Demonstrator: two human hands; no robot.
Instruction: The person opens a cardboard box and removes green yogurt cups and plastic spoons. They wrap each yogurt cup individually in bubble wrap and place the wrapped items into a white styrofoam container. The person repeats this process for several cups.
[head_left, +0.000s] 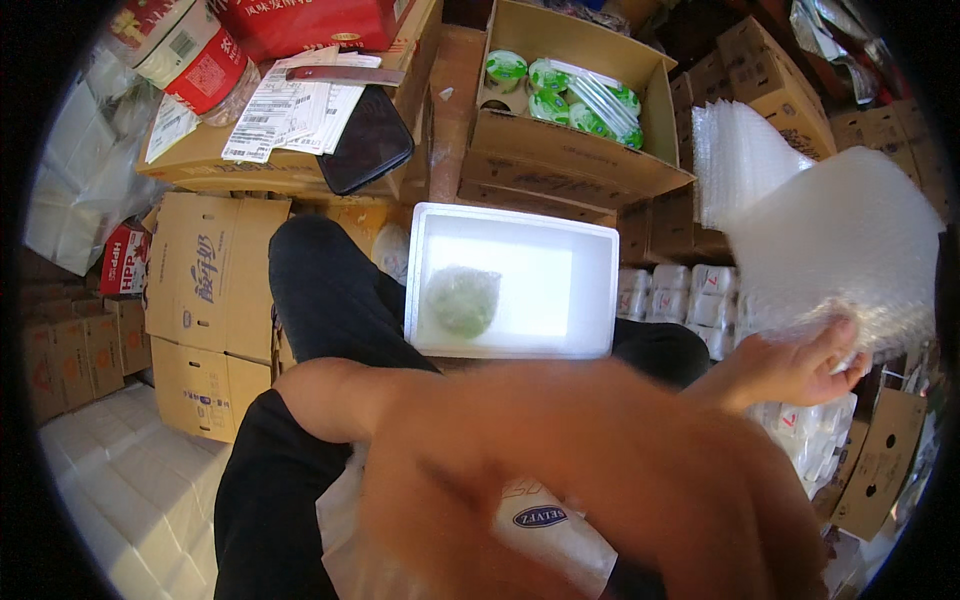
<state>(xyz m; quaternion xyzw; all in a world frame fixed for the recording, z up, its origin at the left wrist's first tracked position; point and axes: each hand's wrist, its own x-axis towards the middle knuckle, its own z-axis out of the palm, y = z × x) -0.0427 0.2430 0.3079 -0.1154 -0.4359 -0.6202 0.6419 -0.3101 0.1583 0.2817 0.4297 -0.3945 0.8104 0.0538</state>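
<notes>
Near the right rim, a hand, apparently my left hand (802, 369), grips a sheet of clear bubble wrap (832, 232) by its lower edge. My arms cross low in the picture, and motion blur makes it hard to tell them apart. No right hand can be made out in that blur. In front of me stands a white foam box (512, 350) without a lid. A round green item in clear wrapping (463, 301) lies in its left half. Below my arms, a whitish plastic bag with a printed oval mark (551, 517) shows partly.
An open carton (570, 154) holds several green-lidded cups (549, 106) and wrapped sticks. Labels (277, 112), a knife-like strip (345, 74), a black phone-like device (369, 141) and a red-banded plastic jar (202, 67) lie on a carton at upper left. White packs (712, 281) stand at right.
</notes>
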